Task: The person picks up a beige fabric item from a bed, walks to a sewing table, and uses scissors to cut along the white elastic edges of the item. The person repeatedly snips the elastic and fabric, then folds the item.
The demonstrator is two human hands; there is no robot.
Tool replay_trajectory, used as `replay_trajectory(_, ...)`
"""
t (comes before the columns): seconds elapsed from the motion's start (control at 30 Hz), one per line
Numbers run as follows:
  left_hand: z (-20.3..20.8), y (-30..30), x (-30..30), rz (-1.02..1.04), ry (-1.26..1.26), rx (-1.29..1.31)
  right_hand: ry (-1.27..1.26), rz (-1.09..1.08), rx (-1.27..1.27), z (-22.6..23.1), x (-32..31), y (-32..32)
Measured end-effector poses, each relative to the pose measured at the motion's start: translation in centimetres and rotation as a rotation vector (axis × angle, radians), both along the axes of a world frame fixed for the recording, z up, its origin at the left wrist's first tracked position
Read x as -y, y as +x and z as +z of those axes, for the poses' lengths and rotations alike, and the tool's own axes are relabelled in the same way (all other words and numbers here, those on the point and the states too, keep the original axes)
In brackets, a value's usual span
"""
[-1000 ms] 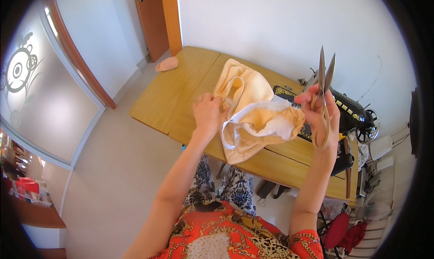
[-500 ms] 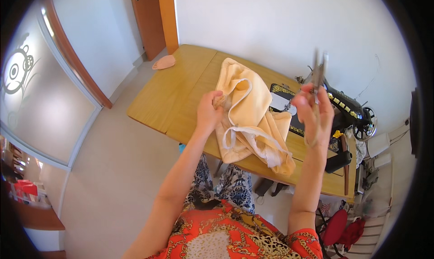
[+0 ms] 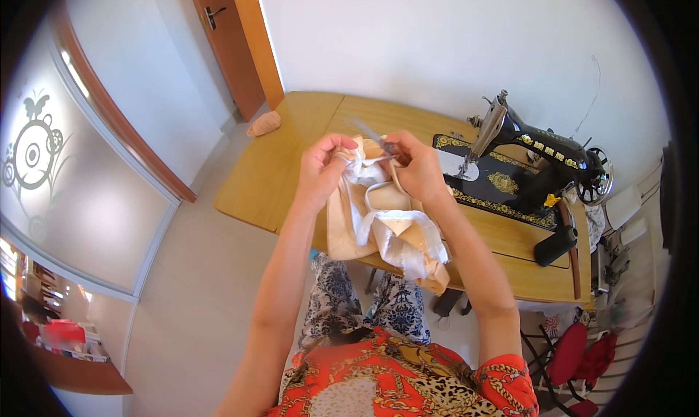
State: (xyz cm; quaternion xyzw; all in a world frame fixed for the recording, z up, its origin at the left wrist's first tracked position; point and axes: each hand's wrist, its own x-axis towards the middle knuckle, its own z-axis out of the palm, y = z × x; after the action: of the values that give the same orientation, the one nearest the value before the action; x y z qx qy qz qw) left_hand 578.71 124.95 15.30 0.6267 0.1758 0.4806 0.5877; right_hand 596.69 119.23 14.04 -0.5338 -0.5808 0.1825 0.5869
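Observation:
My left hand (image 3: 320, 175) pinches the gathered upper edge of a pale yellow cloth piece (image 3: 387, 199) with white edging. The cloth hangs in folds below it, over the table's near edge. My right hand (image 3: 421, 173) is closed on a pair of scissors (image 3: 375, 136), close beside the left fingers. The blades point up and left over the cloth and are blurred, so whether they touch it cannot be told. Part of the handle is hidden in the palm.
A black sewing machine (image 3: 502, 129) with gold decoration stands at the right of the wooden table (image 3: 291, 151). Near it are a black thread cone (image 3: 557, 246) and a wooden strip (image 3: 571, 260). A peach-coloured object (image 3: 263, 124) lies by the left edge. A red chair (image 3: 566, 353) stands lower right.
My right hand has brought the scissors down and left, from beside the sewing machine to the cloth by my left hand. The cloth's upper part is now gathered up off the table.

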Motion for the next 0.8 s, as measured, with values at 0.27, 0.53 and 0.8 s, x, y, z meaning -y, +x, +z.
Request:
replay_trajectory(0.27, 2.1, 0.7, 1.0, 0.008, 0.387, -0.249, 0.267, -0.358, -0.143, 1.2, 6.6, -2.7)
replay_trajectory(0.53, -0.7, 0.3, 6.1, 0.352, 0.597, -0.398, 0.184, -0.252, -0.357, -1.5, 9.5, -4.2)
replay_trajectory(0.8, -1.8, 0.5, 7.0, 0.414, 0.488, -0.352, 0.235, -0.282, -0.316, -1.4, 9.9, -4.4)
